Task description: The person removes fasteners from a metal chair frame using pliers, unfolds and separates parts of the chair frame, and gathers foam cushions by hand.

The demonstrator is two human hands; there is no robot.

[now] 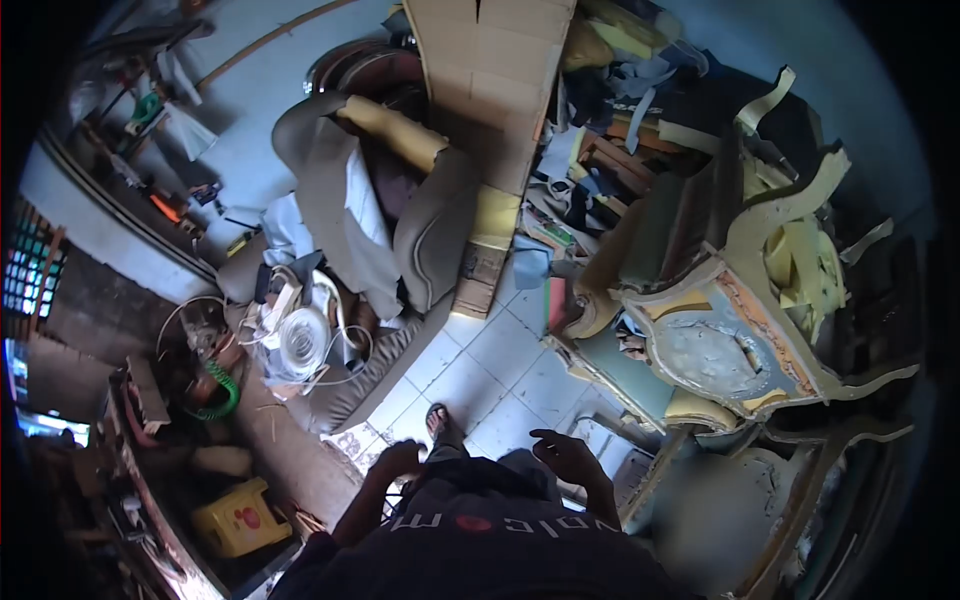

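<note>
My left hand (399, 459) hangs in front of my body at the left, its fingers loosely curved and apart, with nothing visible in it. Nearest to it is the front edge of a brown upholstered armchair seat (345, 400), which it does not touch. On that seat lies a coil of white tubing (303, 338) among loose pieces. My right hand (567, 457) is held out on the other side, fingers spread and holding nothing. Beyond it stands a carved wooden furniture frame (735, 345) with a pale oval panel.
White floor tiles (480, 375) run between the furniture. A tall cardboard sheet (490, 90) leans at the back. Piled scraps (610, 190) lie back right. A yellow container (242, 517), green coiled hose (222, 392) and a wooden ledge (290, 450) are at left.
</note>
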